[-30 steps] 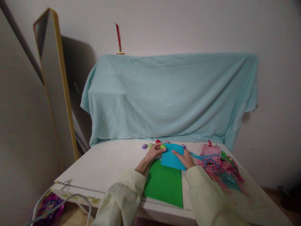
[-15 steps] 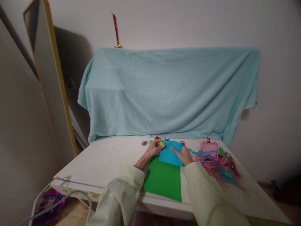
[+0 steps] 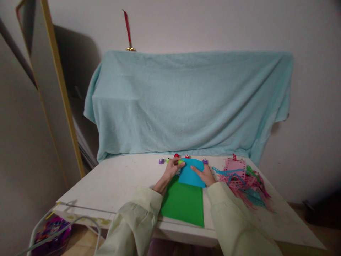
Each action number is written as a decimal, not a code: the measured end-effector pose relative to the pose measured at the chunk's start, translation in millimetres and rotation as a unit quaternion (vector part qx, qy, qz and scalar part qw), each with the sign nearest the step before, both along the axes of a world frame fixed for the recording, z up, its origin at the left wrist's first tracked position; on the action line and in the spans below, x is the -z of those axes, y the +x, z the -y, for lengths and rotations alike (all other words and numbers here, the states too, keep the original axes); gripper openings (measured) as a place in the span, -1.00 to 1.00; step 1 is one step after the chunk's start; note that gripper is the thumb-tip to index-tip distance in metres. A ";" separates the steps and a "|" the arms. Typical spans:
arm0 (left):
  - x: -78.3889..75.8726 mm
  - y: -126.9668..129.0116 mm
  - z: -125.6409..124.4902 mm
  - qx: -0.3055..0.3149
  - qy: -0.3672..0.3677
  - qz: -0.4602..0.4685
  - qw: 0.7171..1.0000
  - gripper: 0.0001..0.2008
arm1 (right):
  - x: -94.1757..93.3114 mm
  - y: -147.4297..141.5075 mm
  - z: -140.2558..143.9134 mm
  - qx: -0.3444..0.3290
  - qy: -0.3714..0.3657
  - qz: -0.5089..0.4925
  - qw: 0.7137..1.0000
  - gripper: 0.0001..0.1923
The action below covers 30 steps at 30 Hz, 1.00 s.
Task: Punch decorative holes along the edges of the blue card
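Observation:
A blue sheet of paper [image 3: 190,177] is held up over a stack of green paper [image 3: 183,204] on the table. My right hand [image 3: 207,174] grips its right side, thumb lying on the front face. At the sheet's upper left edge, my left hand [image 3: 171,170] pinches a small lime-green craft paper punch [image 3: 181,162]. Whether the paper's edge sits inside the punch's slot is too small to tell. Behind the hands stand more small punches with white dots: a purple one [image 3: 161,161], a lime one [image 3: 168,160], red ones [image 3: 187,156] and another purple one [image 3: 205,161].
To the right lies a tangled heap of pink, blue and green punched paper strips [image 3: 239,181]. A light-blue cloth [image 3: 186,103] drapes over something at the white table's [image 3: 114,181] back. A leaning yellow-framed mirror [image 3: 60,81] stands at left.
The whole view has shifted slightly. Both hands keep the same grip on the blue paper and the lime-green punch, with hardly any movement between them.

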<state>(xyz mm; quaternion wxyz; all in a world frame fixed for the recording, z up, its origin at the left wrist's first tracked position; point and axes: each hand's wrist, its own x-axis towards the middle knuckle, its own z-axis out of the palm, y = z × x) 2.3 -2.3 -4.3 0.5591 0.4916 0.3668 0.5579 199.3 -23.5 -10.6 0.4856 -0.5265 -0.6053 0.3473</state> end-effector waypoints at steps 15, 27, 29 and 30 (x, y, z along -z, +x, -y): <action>4.9 -2.5 -7.4 0.038 -0.018 0.004 0.999 -0.51 | 3.4 2.1 -2.5 0.006 -0.016 -0.012 1.000 -0.54; 4.3 -3.9 -10.5 0.060 -0.056 0.136 0.987 -0.60 | -3.6 5.3 -1.0 0.031 0.008 -0.023 0.999 -0.61; 4.9 -5.7 -12.3 0.063 -0.064 0.161 0.983 -0.64 | -3.2 5.4 -1.2 0.029 0.004 -0.031 0.999 -0.59; 5.1 -6.7 -13.2 0.067 -0.075 0.179 0.979 -0.67 | -2.8 5.4 -1.5 0.029 0.003 -0.034 0.999 -0.58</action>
